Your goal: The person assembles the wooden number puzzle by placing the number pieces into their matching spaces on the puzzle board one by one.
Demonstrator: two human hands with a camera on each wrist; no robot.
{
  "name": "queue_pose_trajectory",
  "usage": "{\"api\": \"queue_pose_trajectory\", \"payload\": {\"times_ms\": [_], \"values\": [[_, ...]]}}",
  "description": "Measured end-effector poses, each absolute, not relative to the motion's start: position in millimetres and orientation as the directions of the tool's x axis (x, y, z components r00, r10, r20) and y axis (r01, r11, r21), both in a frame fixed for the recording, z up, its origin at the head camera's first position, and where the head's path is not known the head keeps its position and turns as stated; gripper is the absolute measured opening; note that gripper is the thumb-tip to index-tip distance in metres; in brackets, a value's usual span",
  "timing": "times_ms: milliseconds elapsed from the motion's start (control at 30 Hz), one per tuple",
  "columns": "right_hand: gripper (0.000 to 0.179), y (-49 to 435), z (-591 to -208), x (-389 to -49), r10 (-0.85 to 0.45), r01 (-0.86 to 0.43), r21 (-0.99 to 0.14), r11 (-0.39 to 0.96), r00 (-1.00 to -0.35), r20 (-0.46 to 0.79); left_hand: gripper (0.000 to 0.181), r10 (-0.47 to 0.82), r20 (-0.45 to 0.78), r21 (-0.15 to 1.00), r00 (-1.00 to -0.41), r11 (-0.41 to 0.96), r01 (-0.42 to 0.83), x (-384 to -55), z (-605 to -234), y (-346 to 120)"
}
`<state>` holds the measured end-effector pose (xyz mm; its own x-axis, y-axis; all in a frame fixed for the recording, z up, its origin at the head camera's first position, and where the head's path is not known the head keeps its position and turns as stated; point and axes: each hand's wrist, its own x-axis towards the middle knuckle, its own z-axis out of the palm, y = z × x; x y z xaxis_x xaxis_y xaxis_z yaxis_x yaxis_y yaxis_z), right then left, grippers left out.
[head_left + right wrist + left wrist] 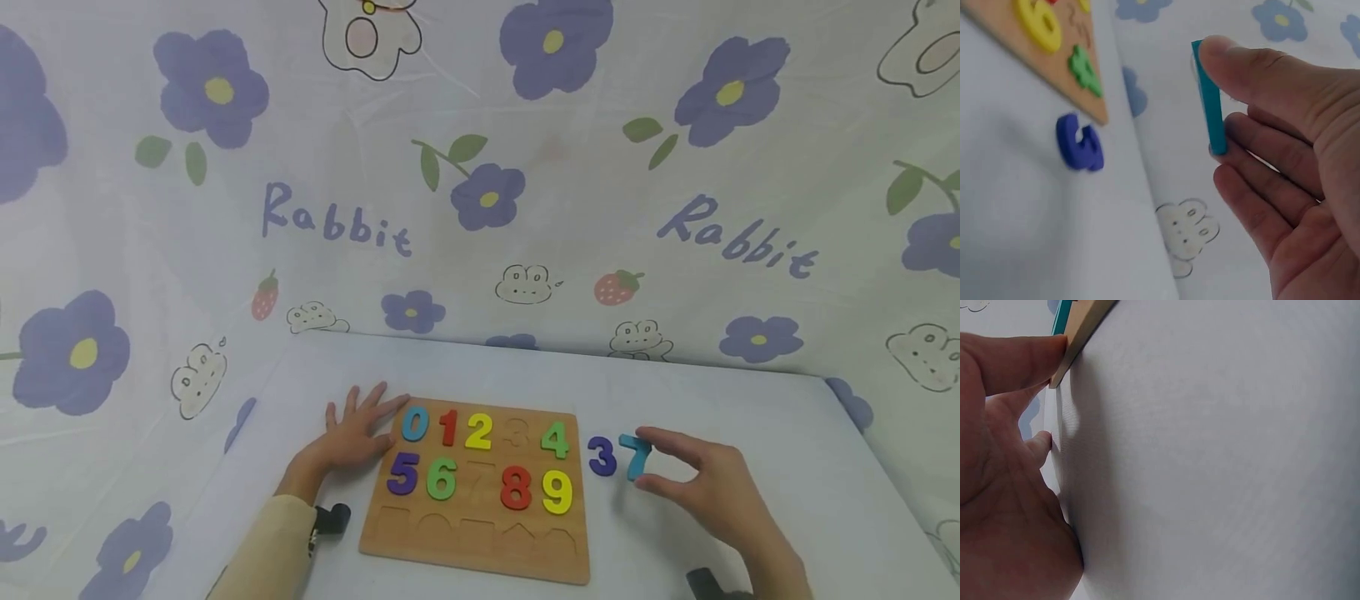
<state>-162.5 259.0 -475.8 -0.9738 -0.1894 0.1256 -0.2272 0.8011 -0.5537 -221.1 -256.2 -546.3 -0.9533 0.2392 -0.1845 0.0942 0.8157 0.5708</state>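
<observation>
My right hand pinches a blue number 7 between thumb and fingers, off the right side of a wooden number board. In the right wrist view the blue 7 is seen edge-on, held above the table. A purple number 3 lies on the table between the board and that hand. The recesses for 3 and 7 hold no pieces. With fingers spread, my left hand rests at the board's upper left corner, its thumb touching the side edge.
Several coloured numbers sit in the board, among them a yellow 9 and a red 8. A row of outlined recesses runs along the board's near side. The white table ends at a flower-and-rabbit patterned cloth.
</observation>
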Motion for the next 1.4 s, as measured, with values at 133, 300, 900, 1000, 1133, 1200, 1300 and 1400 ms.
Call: {"api": "queue_pose_trajectory", "payload": {"times_ms": [133, 300, 900, 1000, 1133, 1200, 1300, 1400], "values": [[0.065, 244.8, -463.1, -152.4, -0.201, -0.267, -0.562, 0.783, -0.963, 0.178, 0.066, 0.240, -0.172, 0.591, -0.955, 0.801, 0.095, -222.4, -551.1, -257.8], [0.064, 225.5, -454.4, -146.6, -0.209, -0.312, -0.588, 0.746, -0.948, 0.238, 0.066, 0.233, -0.149, 0.587, -0.961, 0.803, 0.104, -226.6, -564.6, -261.1], [0.057, 156.0, -452.7, -153.8, -0.253, -0.378, -0.687, 0.620, -0.926, 0.280, 0.067, 0.238, -0.172, 0.573, -0.956, 0.814, 0.100, -225.8, -559.3, -258.9], [0.056, 147.5, -455.7, -155.9, -0.269, -0.392, -0.699, 0.598, -0.920, 0.285, 0.067, 0.239, -0.182, 0.585, -0.954, 0.806, 0.091, -224.5, -553.2, -258.1], [0.053, 136.3, -461.9, -157.8, -0.292, -0.394, -0.720, 0.571, -0.917, 0.271, 0.067, 0.235, -0.181, 0.583, -0.955, 0.808, 0.088, -225.2, -554.5, -258.4], [0.053, 130.6, -465.6, -158.4, -0.307, -0.399, -0.717, 0.572, -0.914, 0.264, 0.067, 0.232, -0.176, 0.575, -0.957, 0.813, 0.092, -226.8, -559.0, -259.4], [0.055, 122.7, -472.4, -158.7, -0.329, -0.408, -0.712, 0.572, -0.909, 0.256, 0.067, 0.232, -0.160, 0.569, -0.959, 0.816, 0.103, -229.4, -566.6, -261.2], [0.056, 115.5, -480.7, -158.6, -0.346, -0.411, -0.706, 0.577, -0.906, 0.245, 0.066, 0.235, -0.142, 0.570, -0.962, 0.814, 0.115, -232.3, -573.2, -263.0]]}}
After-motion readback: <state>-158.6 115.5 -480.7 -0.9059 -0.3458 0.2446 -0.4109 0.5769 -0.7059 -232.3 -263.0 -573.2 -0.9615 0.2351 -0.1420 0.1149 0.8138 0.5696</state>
